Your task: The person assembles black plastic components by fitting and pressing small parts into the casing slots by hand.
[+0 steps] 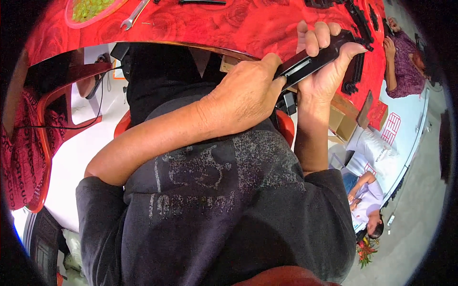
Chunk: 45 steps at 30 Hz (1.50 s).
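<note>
A long black bar-shaped part (305,66) is held slantwise between my two hands, just over the table's near edge. Along its face runs a slot with a shiny metal strip inside; its exact kind I cannot make out. My left hand (245,95) is closed on the lower left end, with thumb and fingers pressed together there. Around the upper right end curls my right hand (324,78), fingers behind the part and thumb along its near side. My left fingertips are partly hidden.
A red rose-patterned tablecloth (191,28) covers the table. On it are a pink-rimmed bowl (68,19) of yellow-green pieces, a wrench (135,14) and several black parts (358,21). Cardboard boxes (344,117) stand below at right. Two other people (408,64) are at the right.
</note>
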Available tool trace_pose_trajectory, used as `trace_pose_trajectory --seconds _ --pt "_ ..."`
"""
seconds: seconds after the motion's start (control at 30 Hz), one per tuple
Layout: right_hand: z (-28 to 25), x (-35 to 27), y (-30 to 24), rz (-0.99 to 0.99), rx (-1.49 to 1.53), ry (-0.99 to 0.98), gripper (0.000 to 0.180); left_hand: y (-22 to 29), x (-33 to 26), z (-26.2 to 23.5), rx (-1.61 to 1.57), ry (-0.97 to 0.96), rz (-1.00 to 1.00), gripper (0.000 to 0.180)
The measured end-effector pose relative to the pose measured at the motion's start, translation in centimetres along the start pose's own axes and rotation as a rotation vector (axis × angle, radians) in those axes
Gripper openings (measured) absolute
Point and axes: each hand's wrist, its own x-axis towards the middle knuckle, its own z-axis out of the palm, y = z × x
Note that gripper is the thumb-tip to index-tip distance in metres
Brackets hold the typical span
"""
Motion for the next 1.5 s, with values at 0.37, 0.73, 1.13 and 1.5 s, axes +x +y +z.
trace_pose_trajectory --seconds 0.37,0.73,1.13,1.5 --pt "-0.3 0.0 0.1 0.016 0.085 -0.041 0.058 0.1 0.1 0.4 0.023 0.042 0.049 0.016" --pt "0.0 -0.3 0.8 0.049 0.157 0.003 0.056 0.3 -0.3 0.6 0.101 0.061 0.074 0.016" --pt "0.0 -0.3 1.3 0.041 0.144 0.05 0.056 0.1 -0.1 0.7 0.12 0.047 0.107 0.018" --pt "-0.7 0.3 0.9 0.054 0.217 -0.028 0.057 0.4 0.0 0.4 0.035 0.028 0.011 0.017"
